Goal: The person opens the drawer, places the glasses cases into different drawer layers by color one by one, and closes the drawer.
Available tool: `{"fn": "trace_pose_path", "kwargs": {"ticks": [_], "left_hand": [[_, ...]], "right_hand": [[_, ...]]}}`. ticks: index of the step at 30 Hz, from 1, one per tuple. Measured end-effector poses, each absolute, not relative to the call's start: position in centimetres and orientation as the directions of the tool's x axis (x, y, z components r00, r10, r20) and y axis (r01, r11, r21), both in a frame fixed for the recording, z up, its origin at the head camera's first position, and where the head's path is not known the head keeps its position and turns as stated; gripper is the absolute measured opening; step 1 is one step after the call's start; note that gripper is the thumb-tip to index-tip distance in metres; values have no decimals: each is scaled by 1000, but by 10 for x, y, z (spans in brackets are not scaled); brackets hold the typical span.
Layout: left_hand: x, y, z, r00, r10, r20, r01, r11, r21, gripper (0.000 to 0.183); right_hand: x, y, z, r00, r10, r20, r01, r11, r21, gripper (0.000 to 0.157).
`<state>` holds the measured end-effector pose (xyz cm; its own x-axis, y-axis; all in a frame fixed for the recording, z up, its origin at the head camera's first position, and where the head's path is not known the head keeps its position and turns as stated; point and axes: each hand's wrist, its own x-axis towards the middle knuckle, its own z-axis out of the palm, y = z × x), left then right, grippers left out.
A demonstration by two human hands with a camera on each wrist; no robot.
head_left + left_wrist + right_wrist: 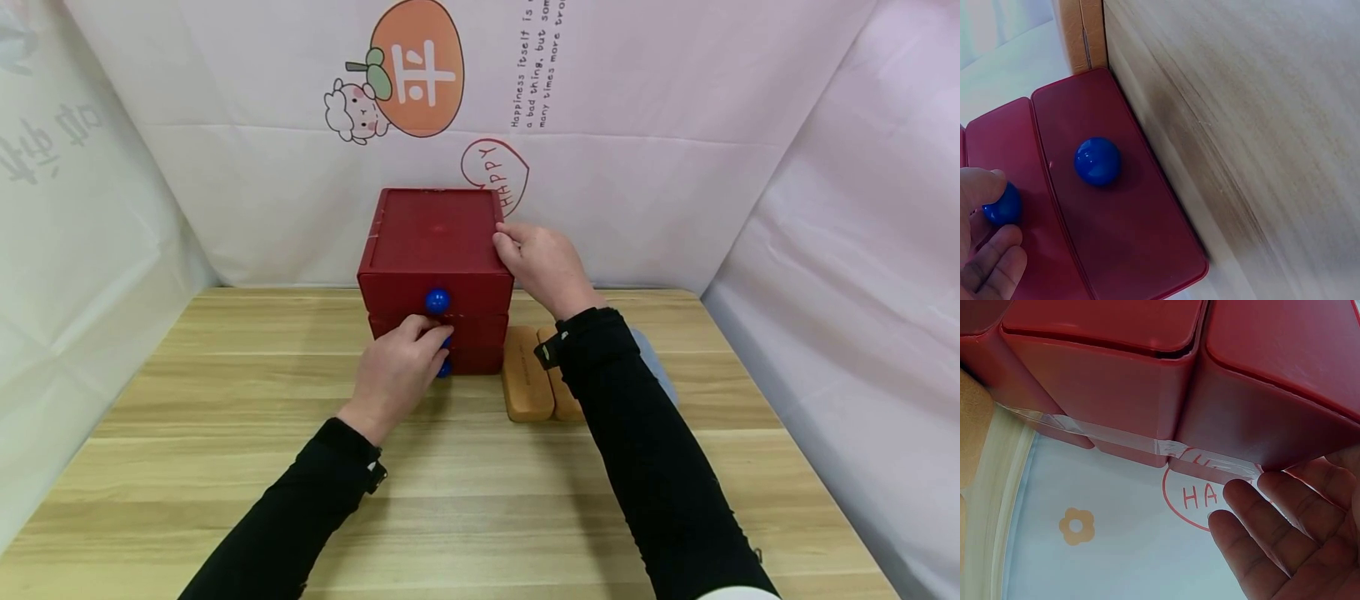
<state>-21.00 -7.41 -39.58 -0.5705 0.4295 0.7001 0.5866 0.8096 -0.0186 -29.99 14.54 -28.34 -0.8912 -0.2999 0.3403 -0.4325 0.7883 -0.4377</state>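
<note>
A red drawer box (438, 237) with three stacked drawers stands at the table's back, each front bearing a round blue knob. My left hand (396, 367) is at the middle drawer and pinches its blue knob (1005, 206) between thumb and fingers. Below it the bottom drawer's blue knob (1097, 161) is untouched. The top drawer's blue knob (438, 301) sits above that hand. My right hand (543, 262) rests against the box's upper right edge, thumb on top. In the right wrist view its fingers (1260, 544) stretch out nearly straight beside the red side wall.
Tan blocks (528, 379) lie right of the box, partly under my right forearm. A grey-blue object (656, 367) shows behind the sleeve. Clear tape (1122, 439) runs across the box's side. White printed cloth (637, 183) hangs behind the wooden table (465, 517).
</note>
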Motion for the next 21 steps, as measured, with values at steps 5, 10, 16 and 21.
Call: {"fn": "trace_pose_path", "kwargs": {"ticks": [5,10,16,21], "left_hand": [[-212,-73,-398,-575,427,698,584,812,-16,34],[-213,-72,-399,-580,421,697,578,816,-12,32],[-213,-72,-398,-592,417,690,570,822,-8,31],[-213,-71,-398,-603,409,685,567,824,6,31]], "right_hand": [[-300,145,-283,-891,-303,338,-434,785,-441,51],[-299,146,-283,-895,-299,330,-428,785,-449,51],[-299,146,-283,-898,-296,326,-423,785,-452,51],[-299,146,-283,-898,-295,326,-422,788,-448,51]]}}
